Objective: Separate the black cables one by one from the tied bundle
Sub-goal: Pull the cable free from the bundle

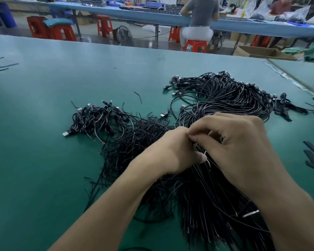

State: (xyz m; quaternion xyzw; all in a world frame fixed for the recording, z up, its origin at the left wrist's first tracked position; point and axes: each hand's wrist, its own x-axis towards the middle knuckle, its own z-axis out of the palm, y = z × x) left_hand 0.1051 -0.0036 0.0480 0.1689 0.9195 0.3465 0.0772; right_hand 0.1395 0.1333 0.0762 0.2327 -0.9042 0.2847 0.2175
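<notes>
Black tied bundle point(216, 196) of cables lies on the green table point(43, 151) right under both hands. The left hand point(172, 151) is curled round its neck, and the right hand point(239, 142) pinches what looks like one strand point(198, 148) just beside it. I'd keep the left grip firm and pull that strand lengthwise, not sideways, so the neighbours don't snag.

Two bare forearms point(116, 201), uncovered from the lower edge of the view up to slim wrists, end in the bare left hand point(172, 150) and right hand point(243, 142), each with a smooth back, faintly ridged knuckles and a short, neatly trimmed, plain nail showing on the thumb.
</notes>
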